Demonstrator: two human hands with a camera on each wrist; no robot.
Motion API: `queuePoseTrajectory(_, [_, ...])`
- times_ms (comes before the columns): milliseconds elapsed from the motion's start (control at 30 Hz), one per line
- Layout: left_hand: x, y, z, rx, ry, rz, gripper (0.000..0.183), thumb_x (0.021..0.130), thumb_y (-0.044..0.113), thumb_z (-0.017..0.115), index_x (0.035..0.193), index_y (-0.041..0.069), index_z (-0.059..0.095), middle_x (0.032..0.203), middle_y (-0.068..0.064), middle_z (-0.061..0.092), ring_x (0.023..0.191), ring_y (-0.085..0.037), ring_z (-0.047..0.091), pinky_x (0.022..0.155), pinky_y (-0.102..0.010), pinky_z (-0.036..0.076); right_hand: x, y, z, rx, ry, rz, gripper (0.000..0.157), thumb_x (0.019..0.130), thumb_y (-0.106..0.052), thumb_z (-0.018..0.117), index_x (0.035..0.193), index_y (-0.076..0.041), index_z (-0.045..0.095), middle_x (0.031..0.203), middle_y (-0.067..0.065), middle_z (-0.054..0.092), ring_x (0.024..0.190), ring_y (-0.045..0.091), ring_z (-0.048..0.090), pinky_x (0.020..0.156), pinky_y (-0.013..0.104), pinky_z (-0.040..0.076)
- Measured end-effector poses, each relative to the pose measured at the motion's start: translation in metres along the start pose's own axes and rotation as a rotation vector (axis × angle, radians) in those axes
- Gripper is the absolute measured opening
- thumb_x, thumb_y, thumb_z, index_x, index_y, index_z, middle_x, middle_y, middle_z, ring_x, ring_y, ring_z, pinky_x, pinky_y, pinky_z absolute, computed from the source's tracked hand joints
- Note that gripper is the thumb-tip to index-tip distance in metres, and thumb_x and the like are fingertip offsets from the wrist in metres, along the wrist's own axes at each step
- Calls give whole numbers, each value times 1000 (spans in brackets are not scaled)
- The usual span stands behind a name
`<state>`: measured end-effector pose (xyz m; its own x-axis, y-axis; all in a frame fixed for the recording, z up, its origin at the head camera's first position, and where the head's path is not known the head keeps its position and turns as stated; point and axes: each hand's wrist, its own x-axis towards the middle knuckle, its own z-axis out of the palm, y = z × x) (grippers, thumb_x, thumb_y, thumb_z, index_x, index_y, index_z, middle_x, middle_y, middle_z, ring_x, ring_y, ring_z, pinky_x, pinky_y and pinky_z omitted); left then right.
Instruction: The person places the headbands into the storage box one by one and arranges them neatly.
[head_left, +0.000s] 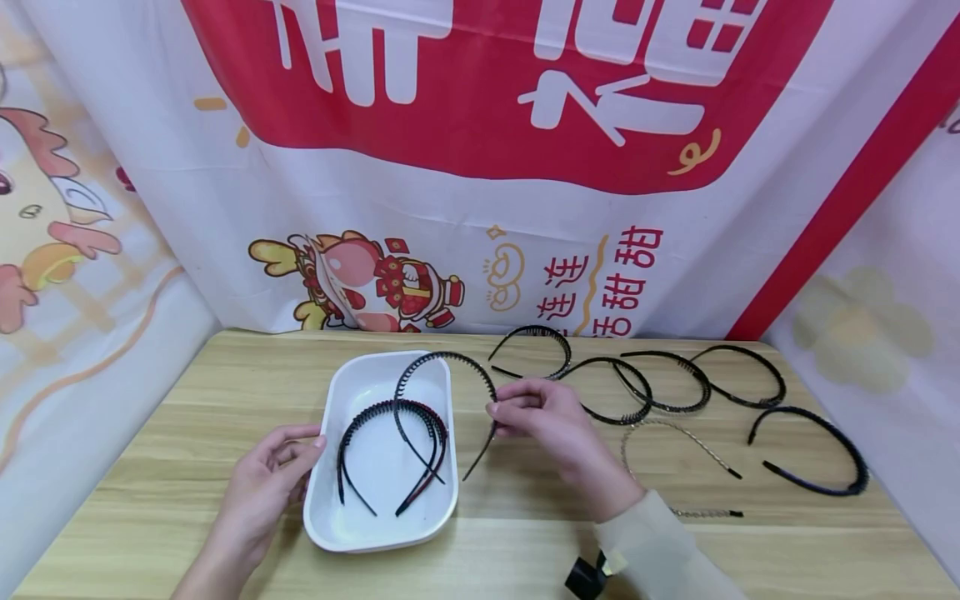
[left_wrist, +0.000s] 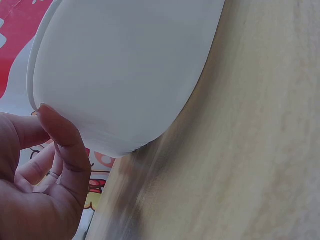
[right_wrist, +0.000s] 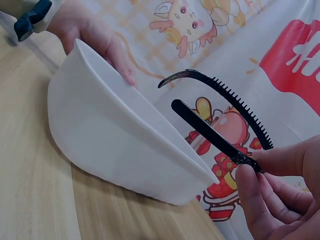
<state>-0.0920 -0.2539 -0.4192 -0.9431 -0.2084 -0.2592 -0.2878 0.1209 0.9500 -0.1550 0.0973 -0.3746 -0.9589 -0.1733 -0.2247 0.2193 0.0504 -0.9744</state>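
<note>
My right hand [head_left: 551,421] pinches a black toothed headband [head_left: 442,356] by one side, holding it up over the right edge of a white plastic basin [head_left: 352,535]. In the right wrist view, thumb and fingertips grip that headband [right_wrist: 239,104] near a glittery patch, its teeth showing along the inner edge. At the basin's left side, my left hand [head_left: 270,475] holds the rim, its thumb on the edge; the left wrist view shows the hand [left_wrist: 55,175] at the rim. Inside the basin lie overlapping dark headbands [head_left: 382,407], one with a red edge.
Several black headbands [head_left: 705,390] lie spread over the right and back of the wooden table [head_left: 517,533]. A thin gold chain-like headband [head_left: 697,437] lies nearer, partly behind my right forearm. A dark blue-black headband [head_left: 855,458] is at the far right. Printed cloth [head_left: 480,200] hangs behind the table.
</note>
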Motion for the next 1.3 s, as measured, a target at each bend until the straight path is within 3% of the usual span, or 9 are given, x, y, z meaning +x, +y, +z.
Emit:
queuePoseTrajectory(800, [0,-2,0,-6,-5,2,38,103,30,75,137,15,64,93,12,74,74,-7,60,65,-23,53,9,2,40,-3,-110,-40,26,91,1,80,114,7,69,97,12,75,78,15,73,90,43,67])
queuePoseTrajectory(1300, [1,-2,0,-21,-7,11,32,102,30,77,131,19,68,91,12,74,72,-7,59,63,-22,52,19,-3,59,-140,-37,-16,25,89,-3,86,110,-1,72,98,12,77,80,19,74,79,35,68])
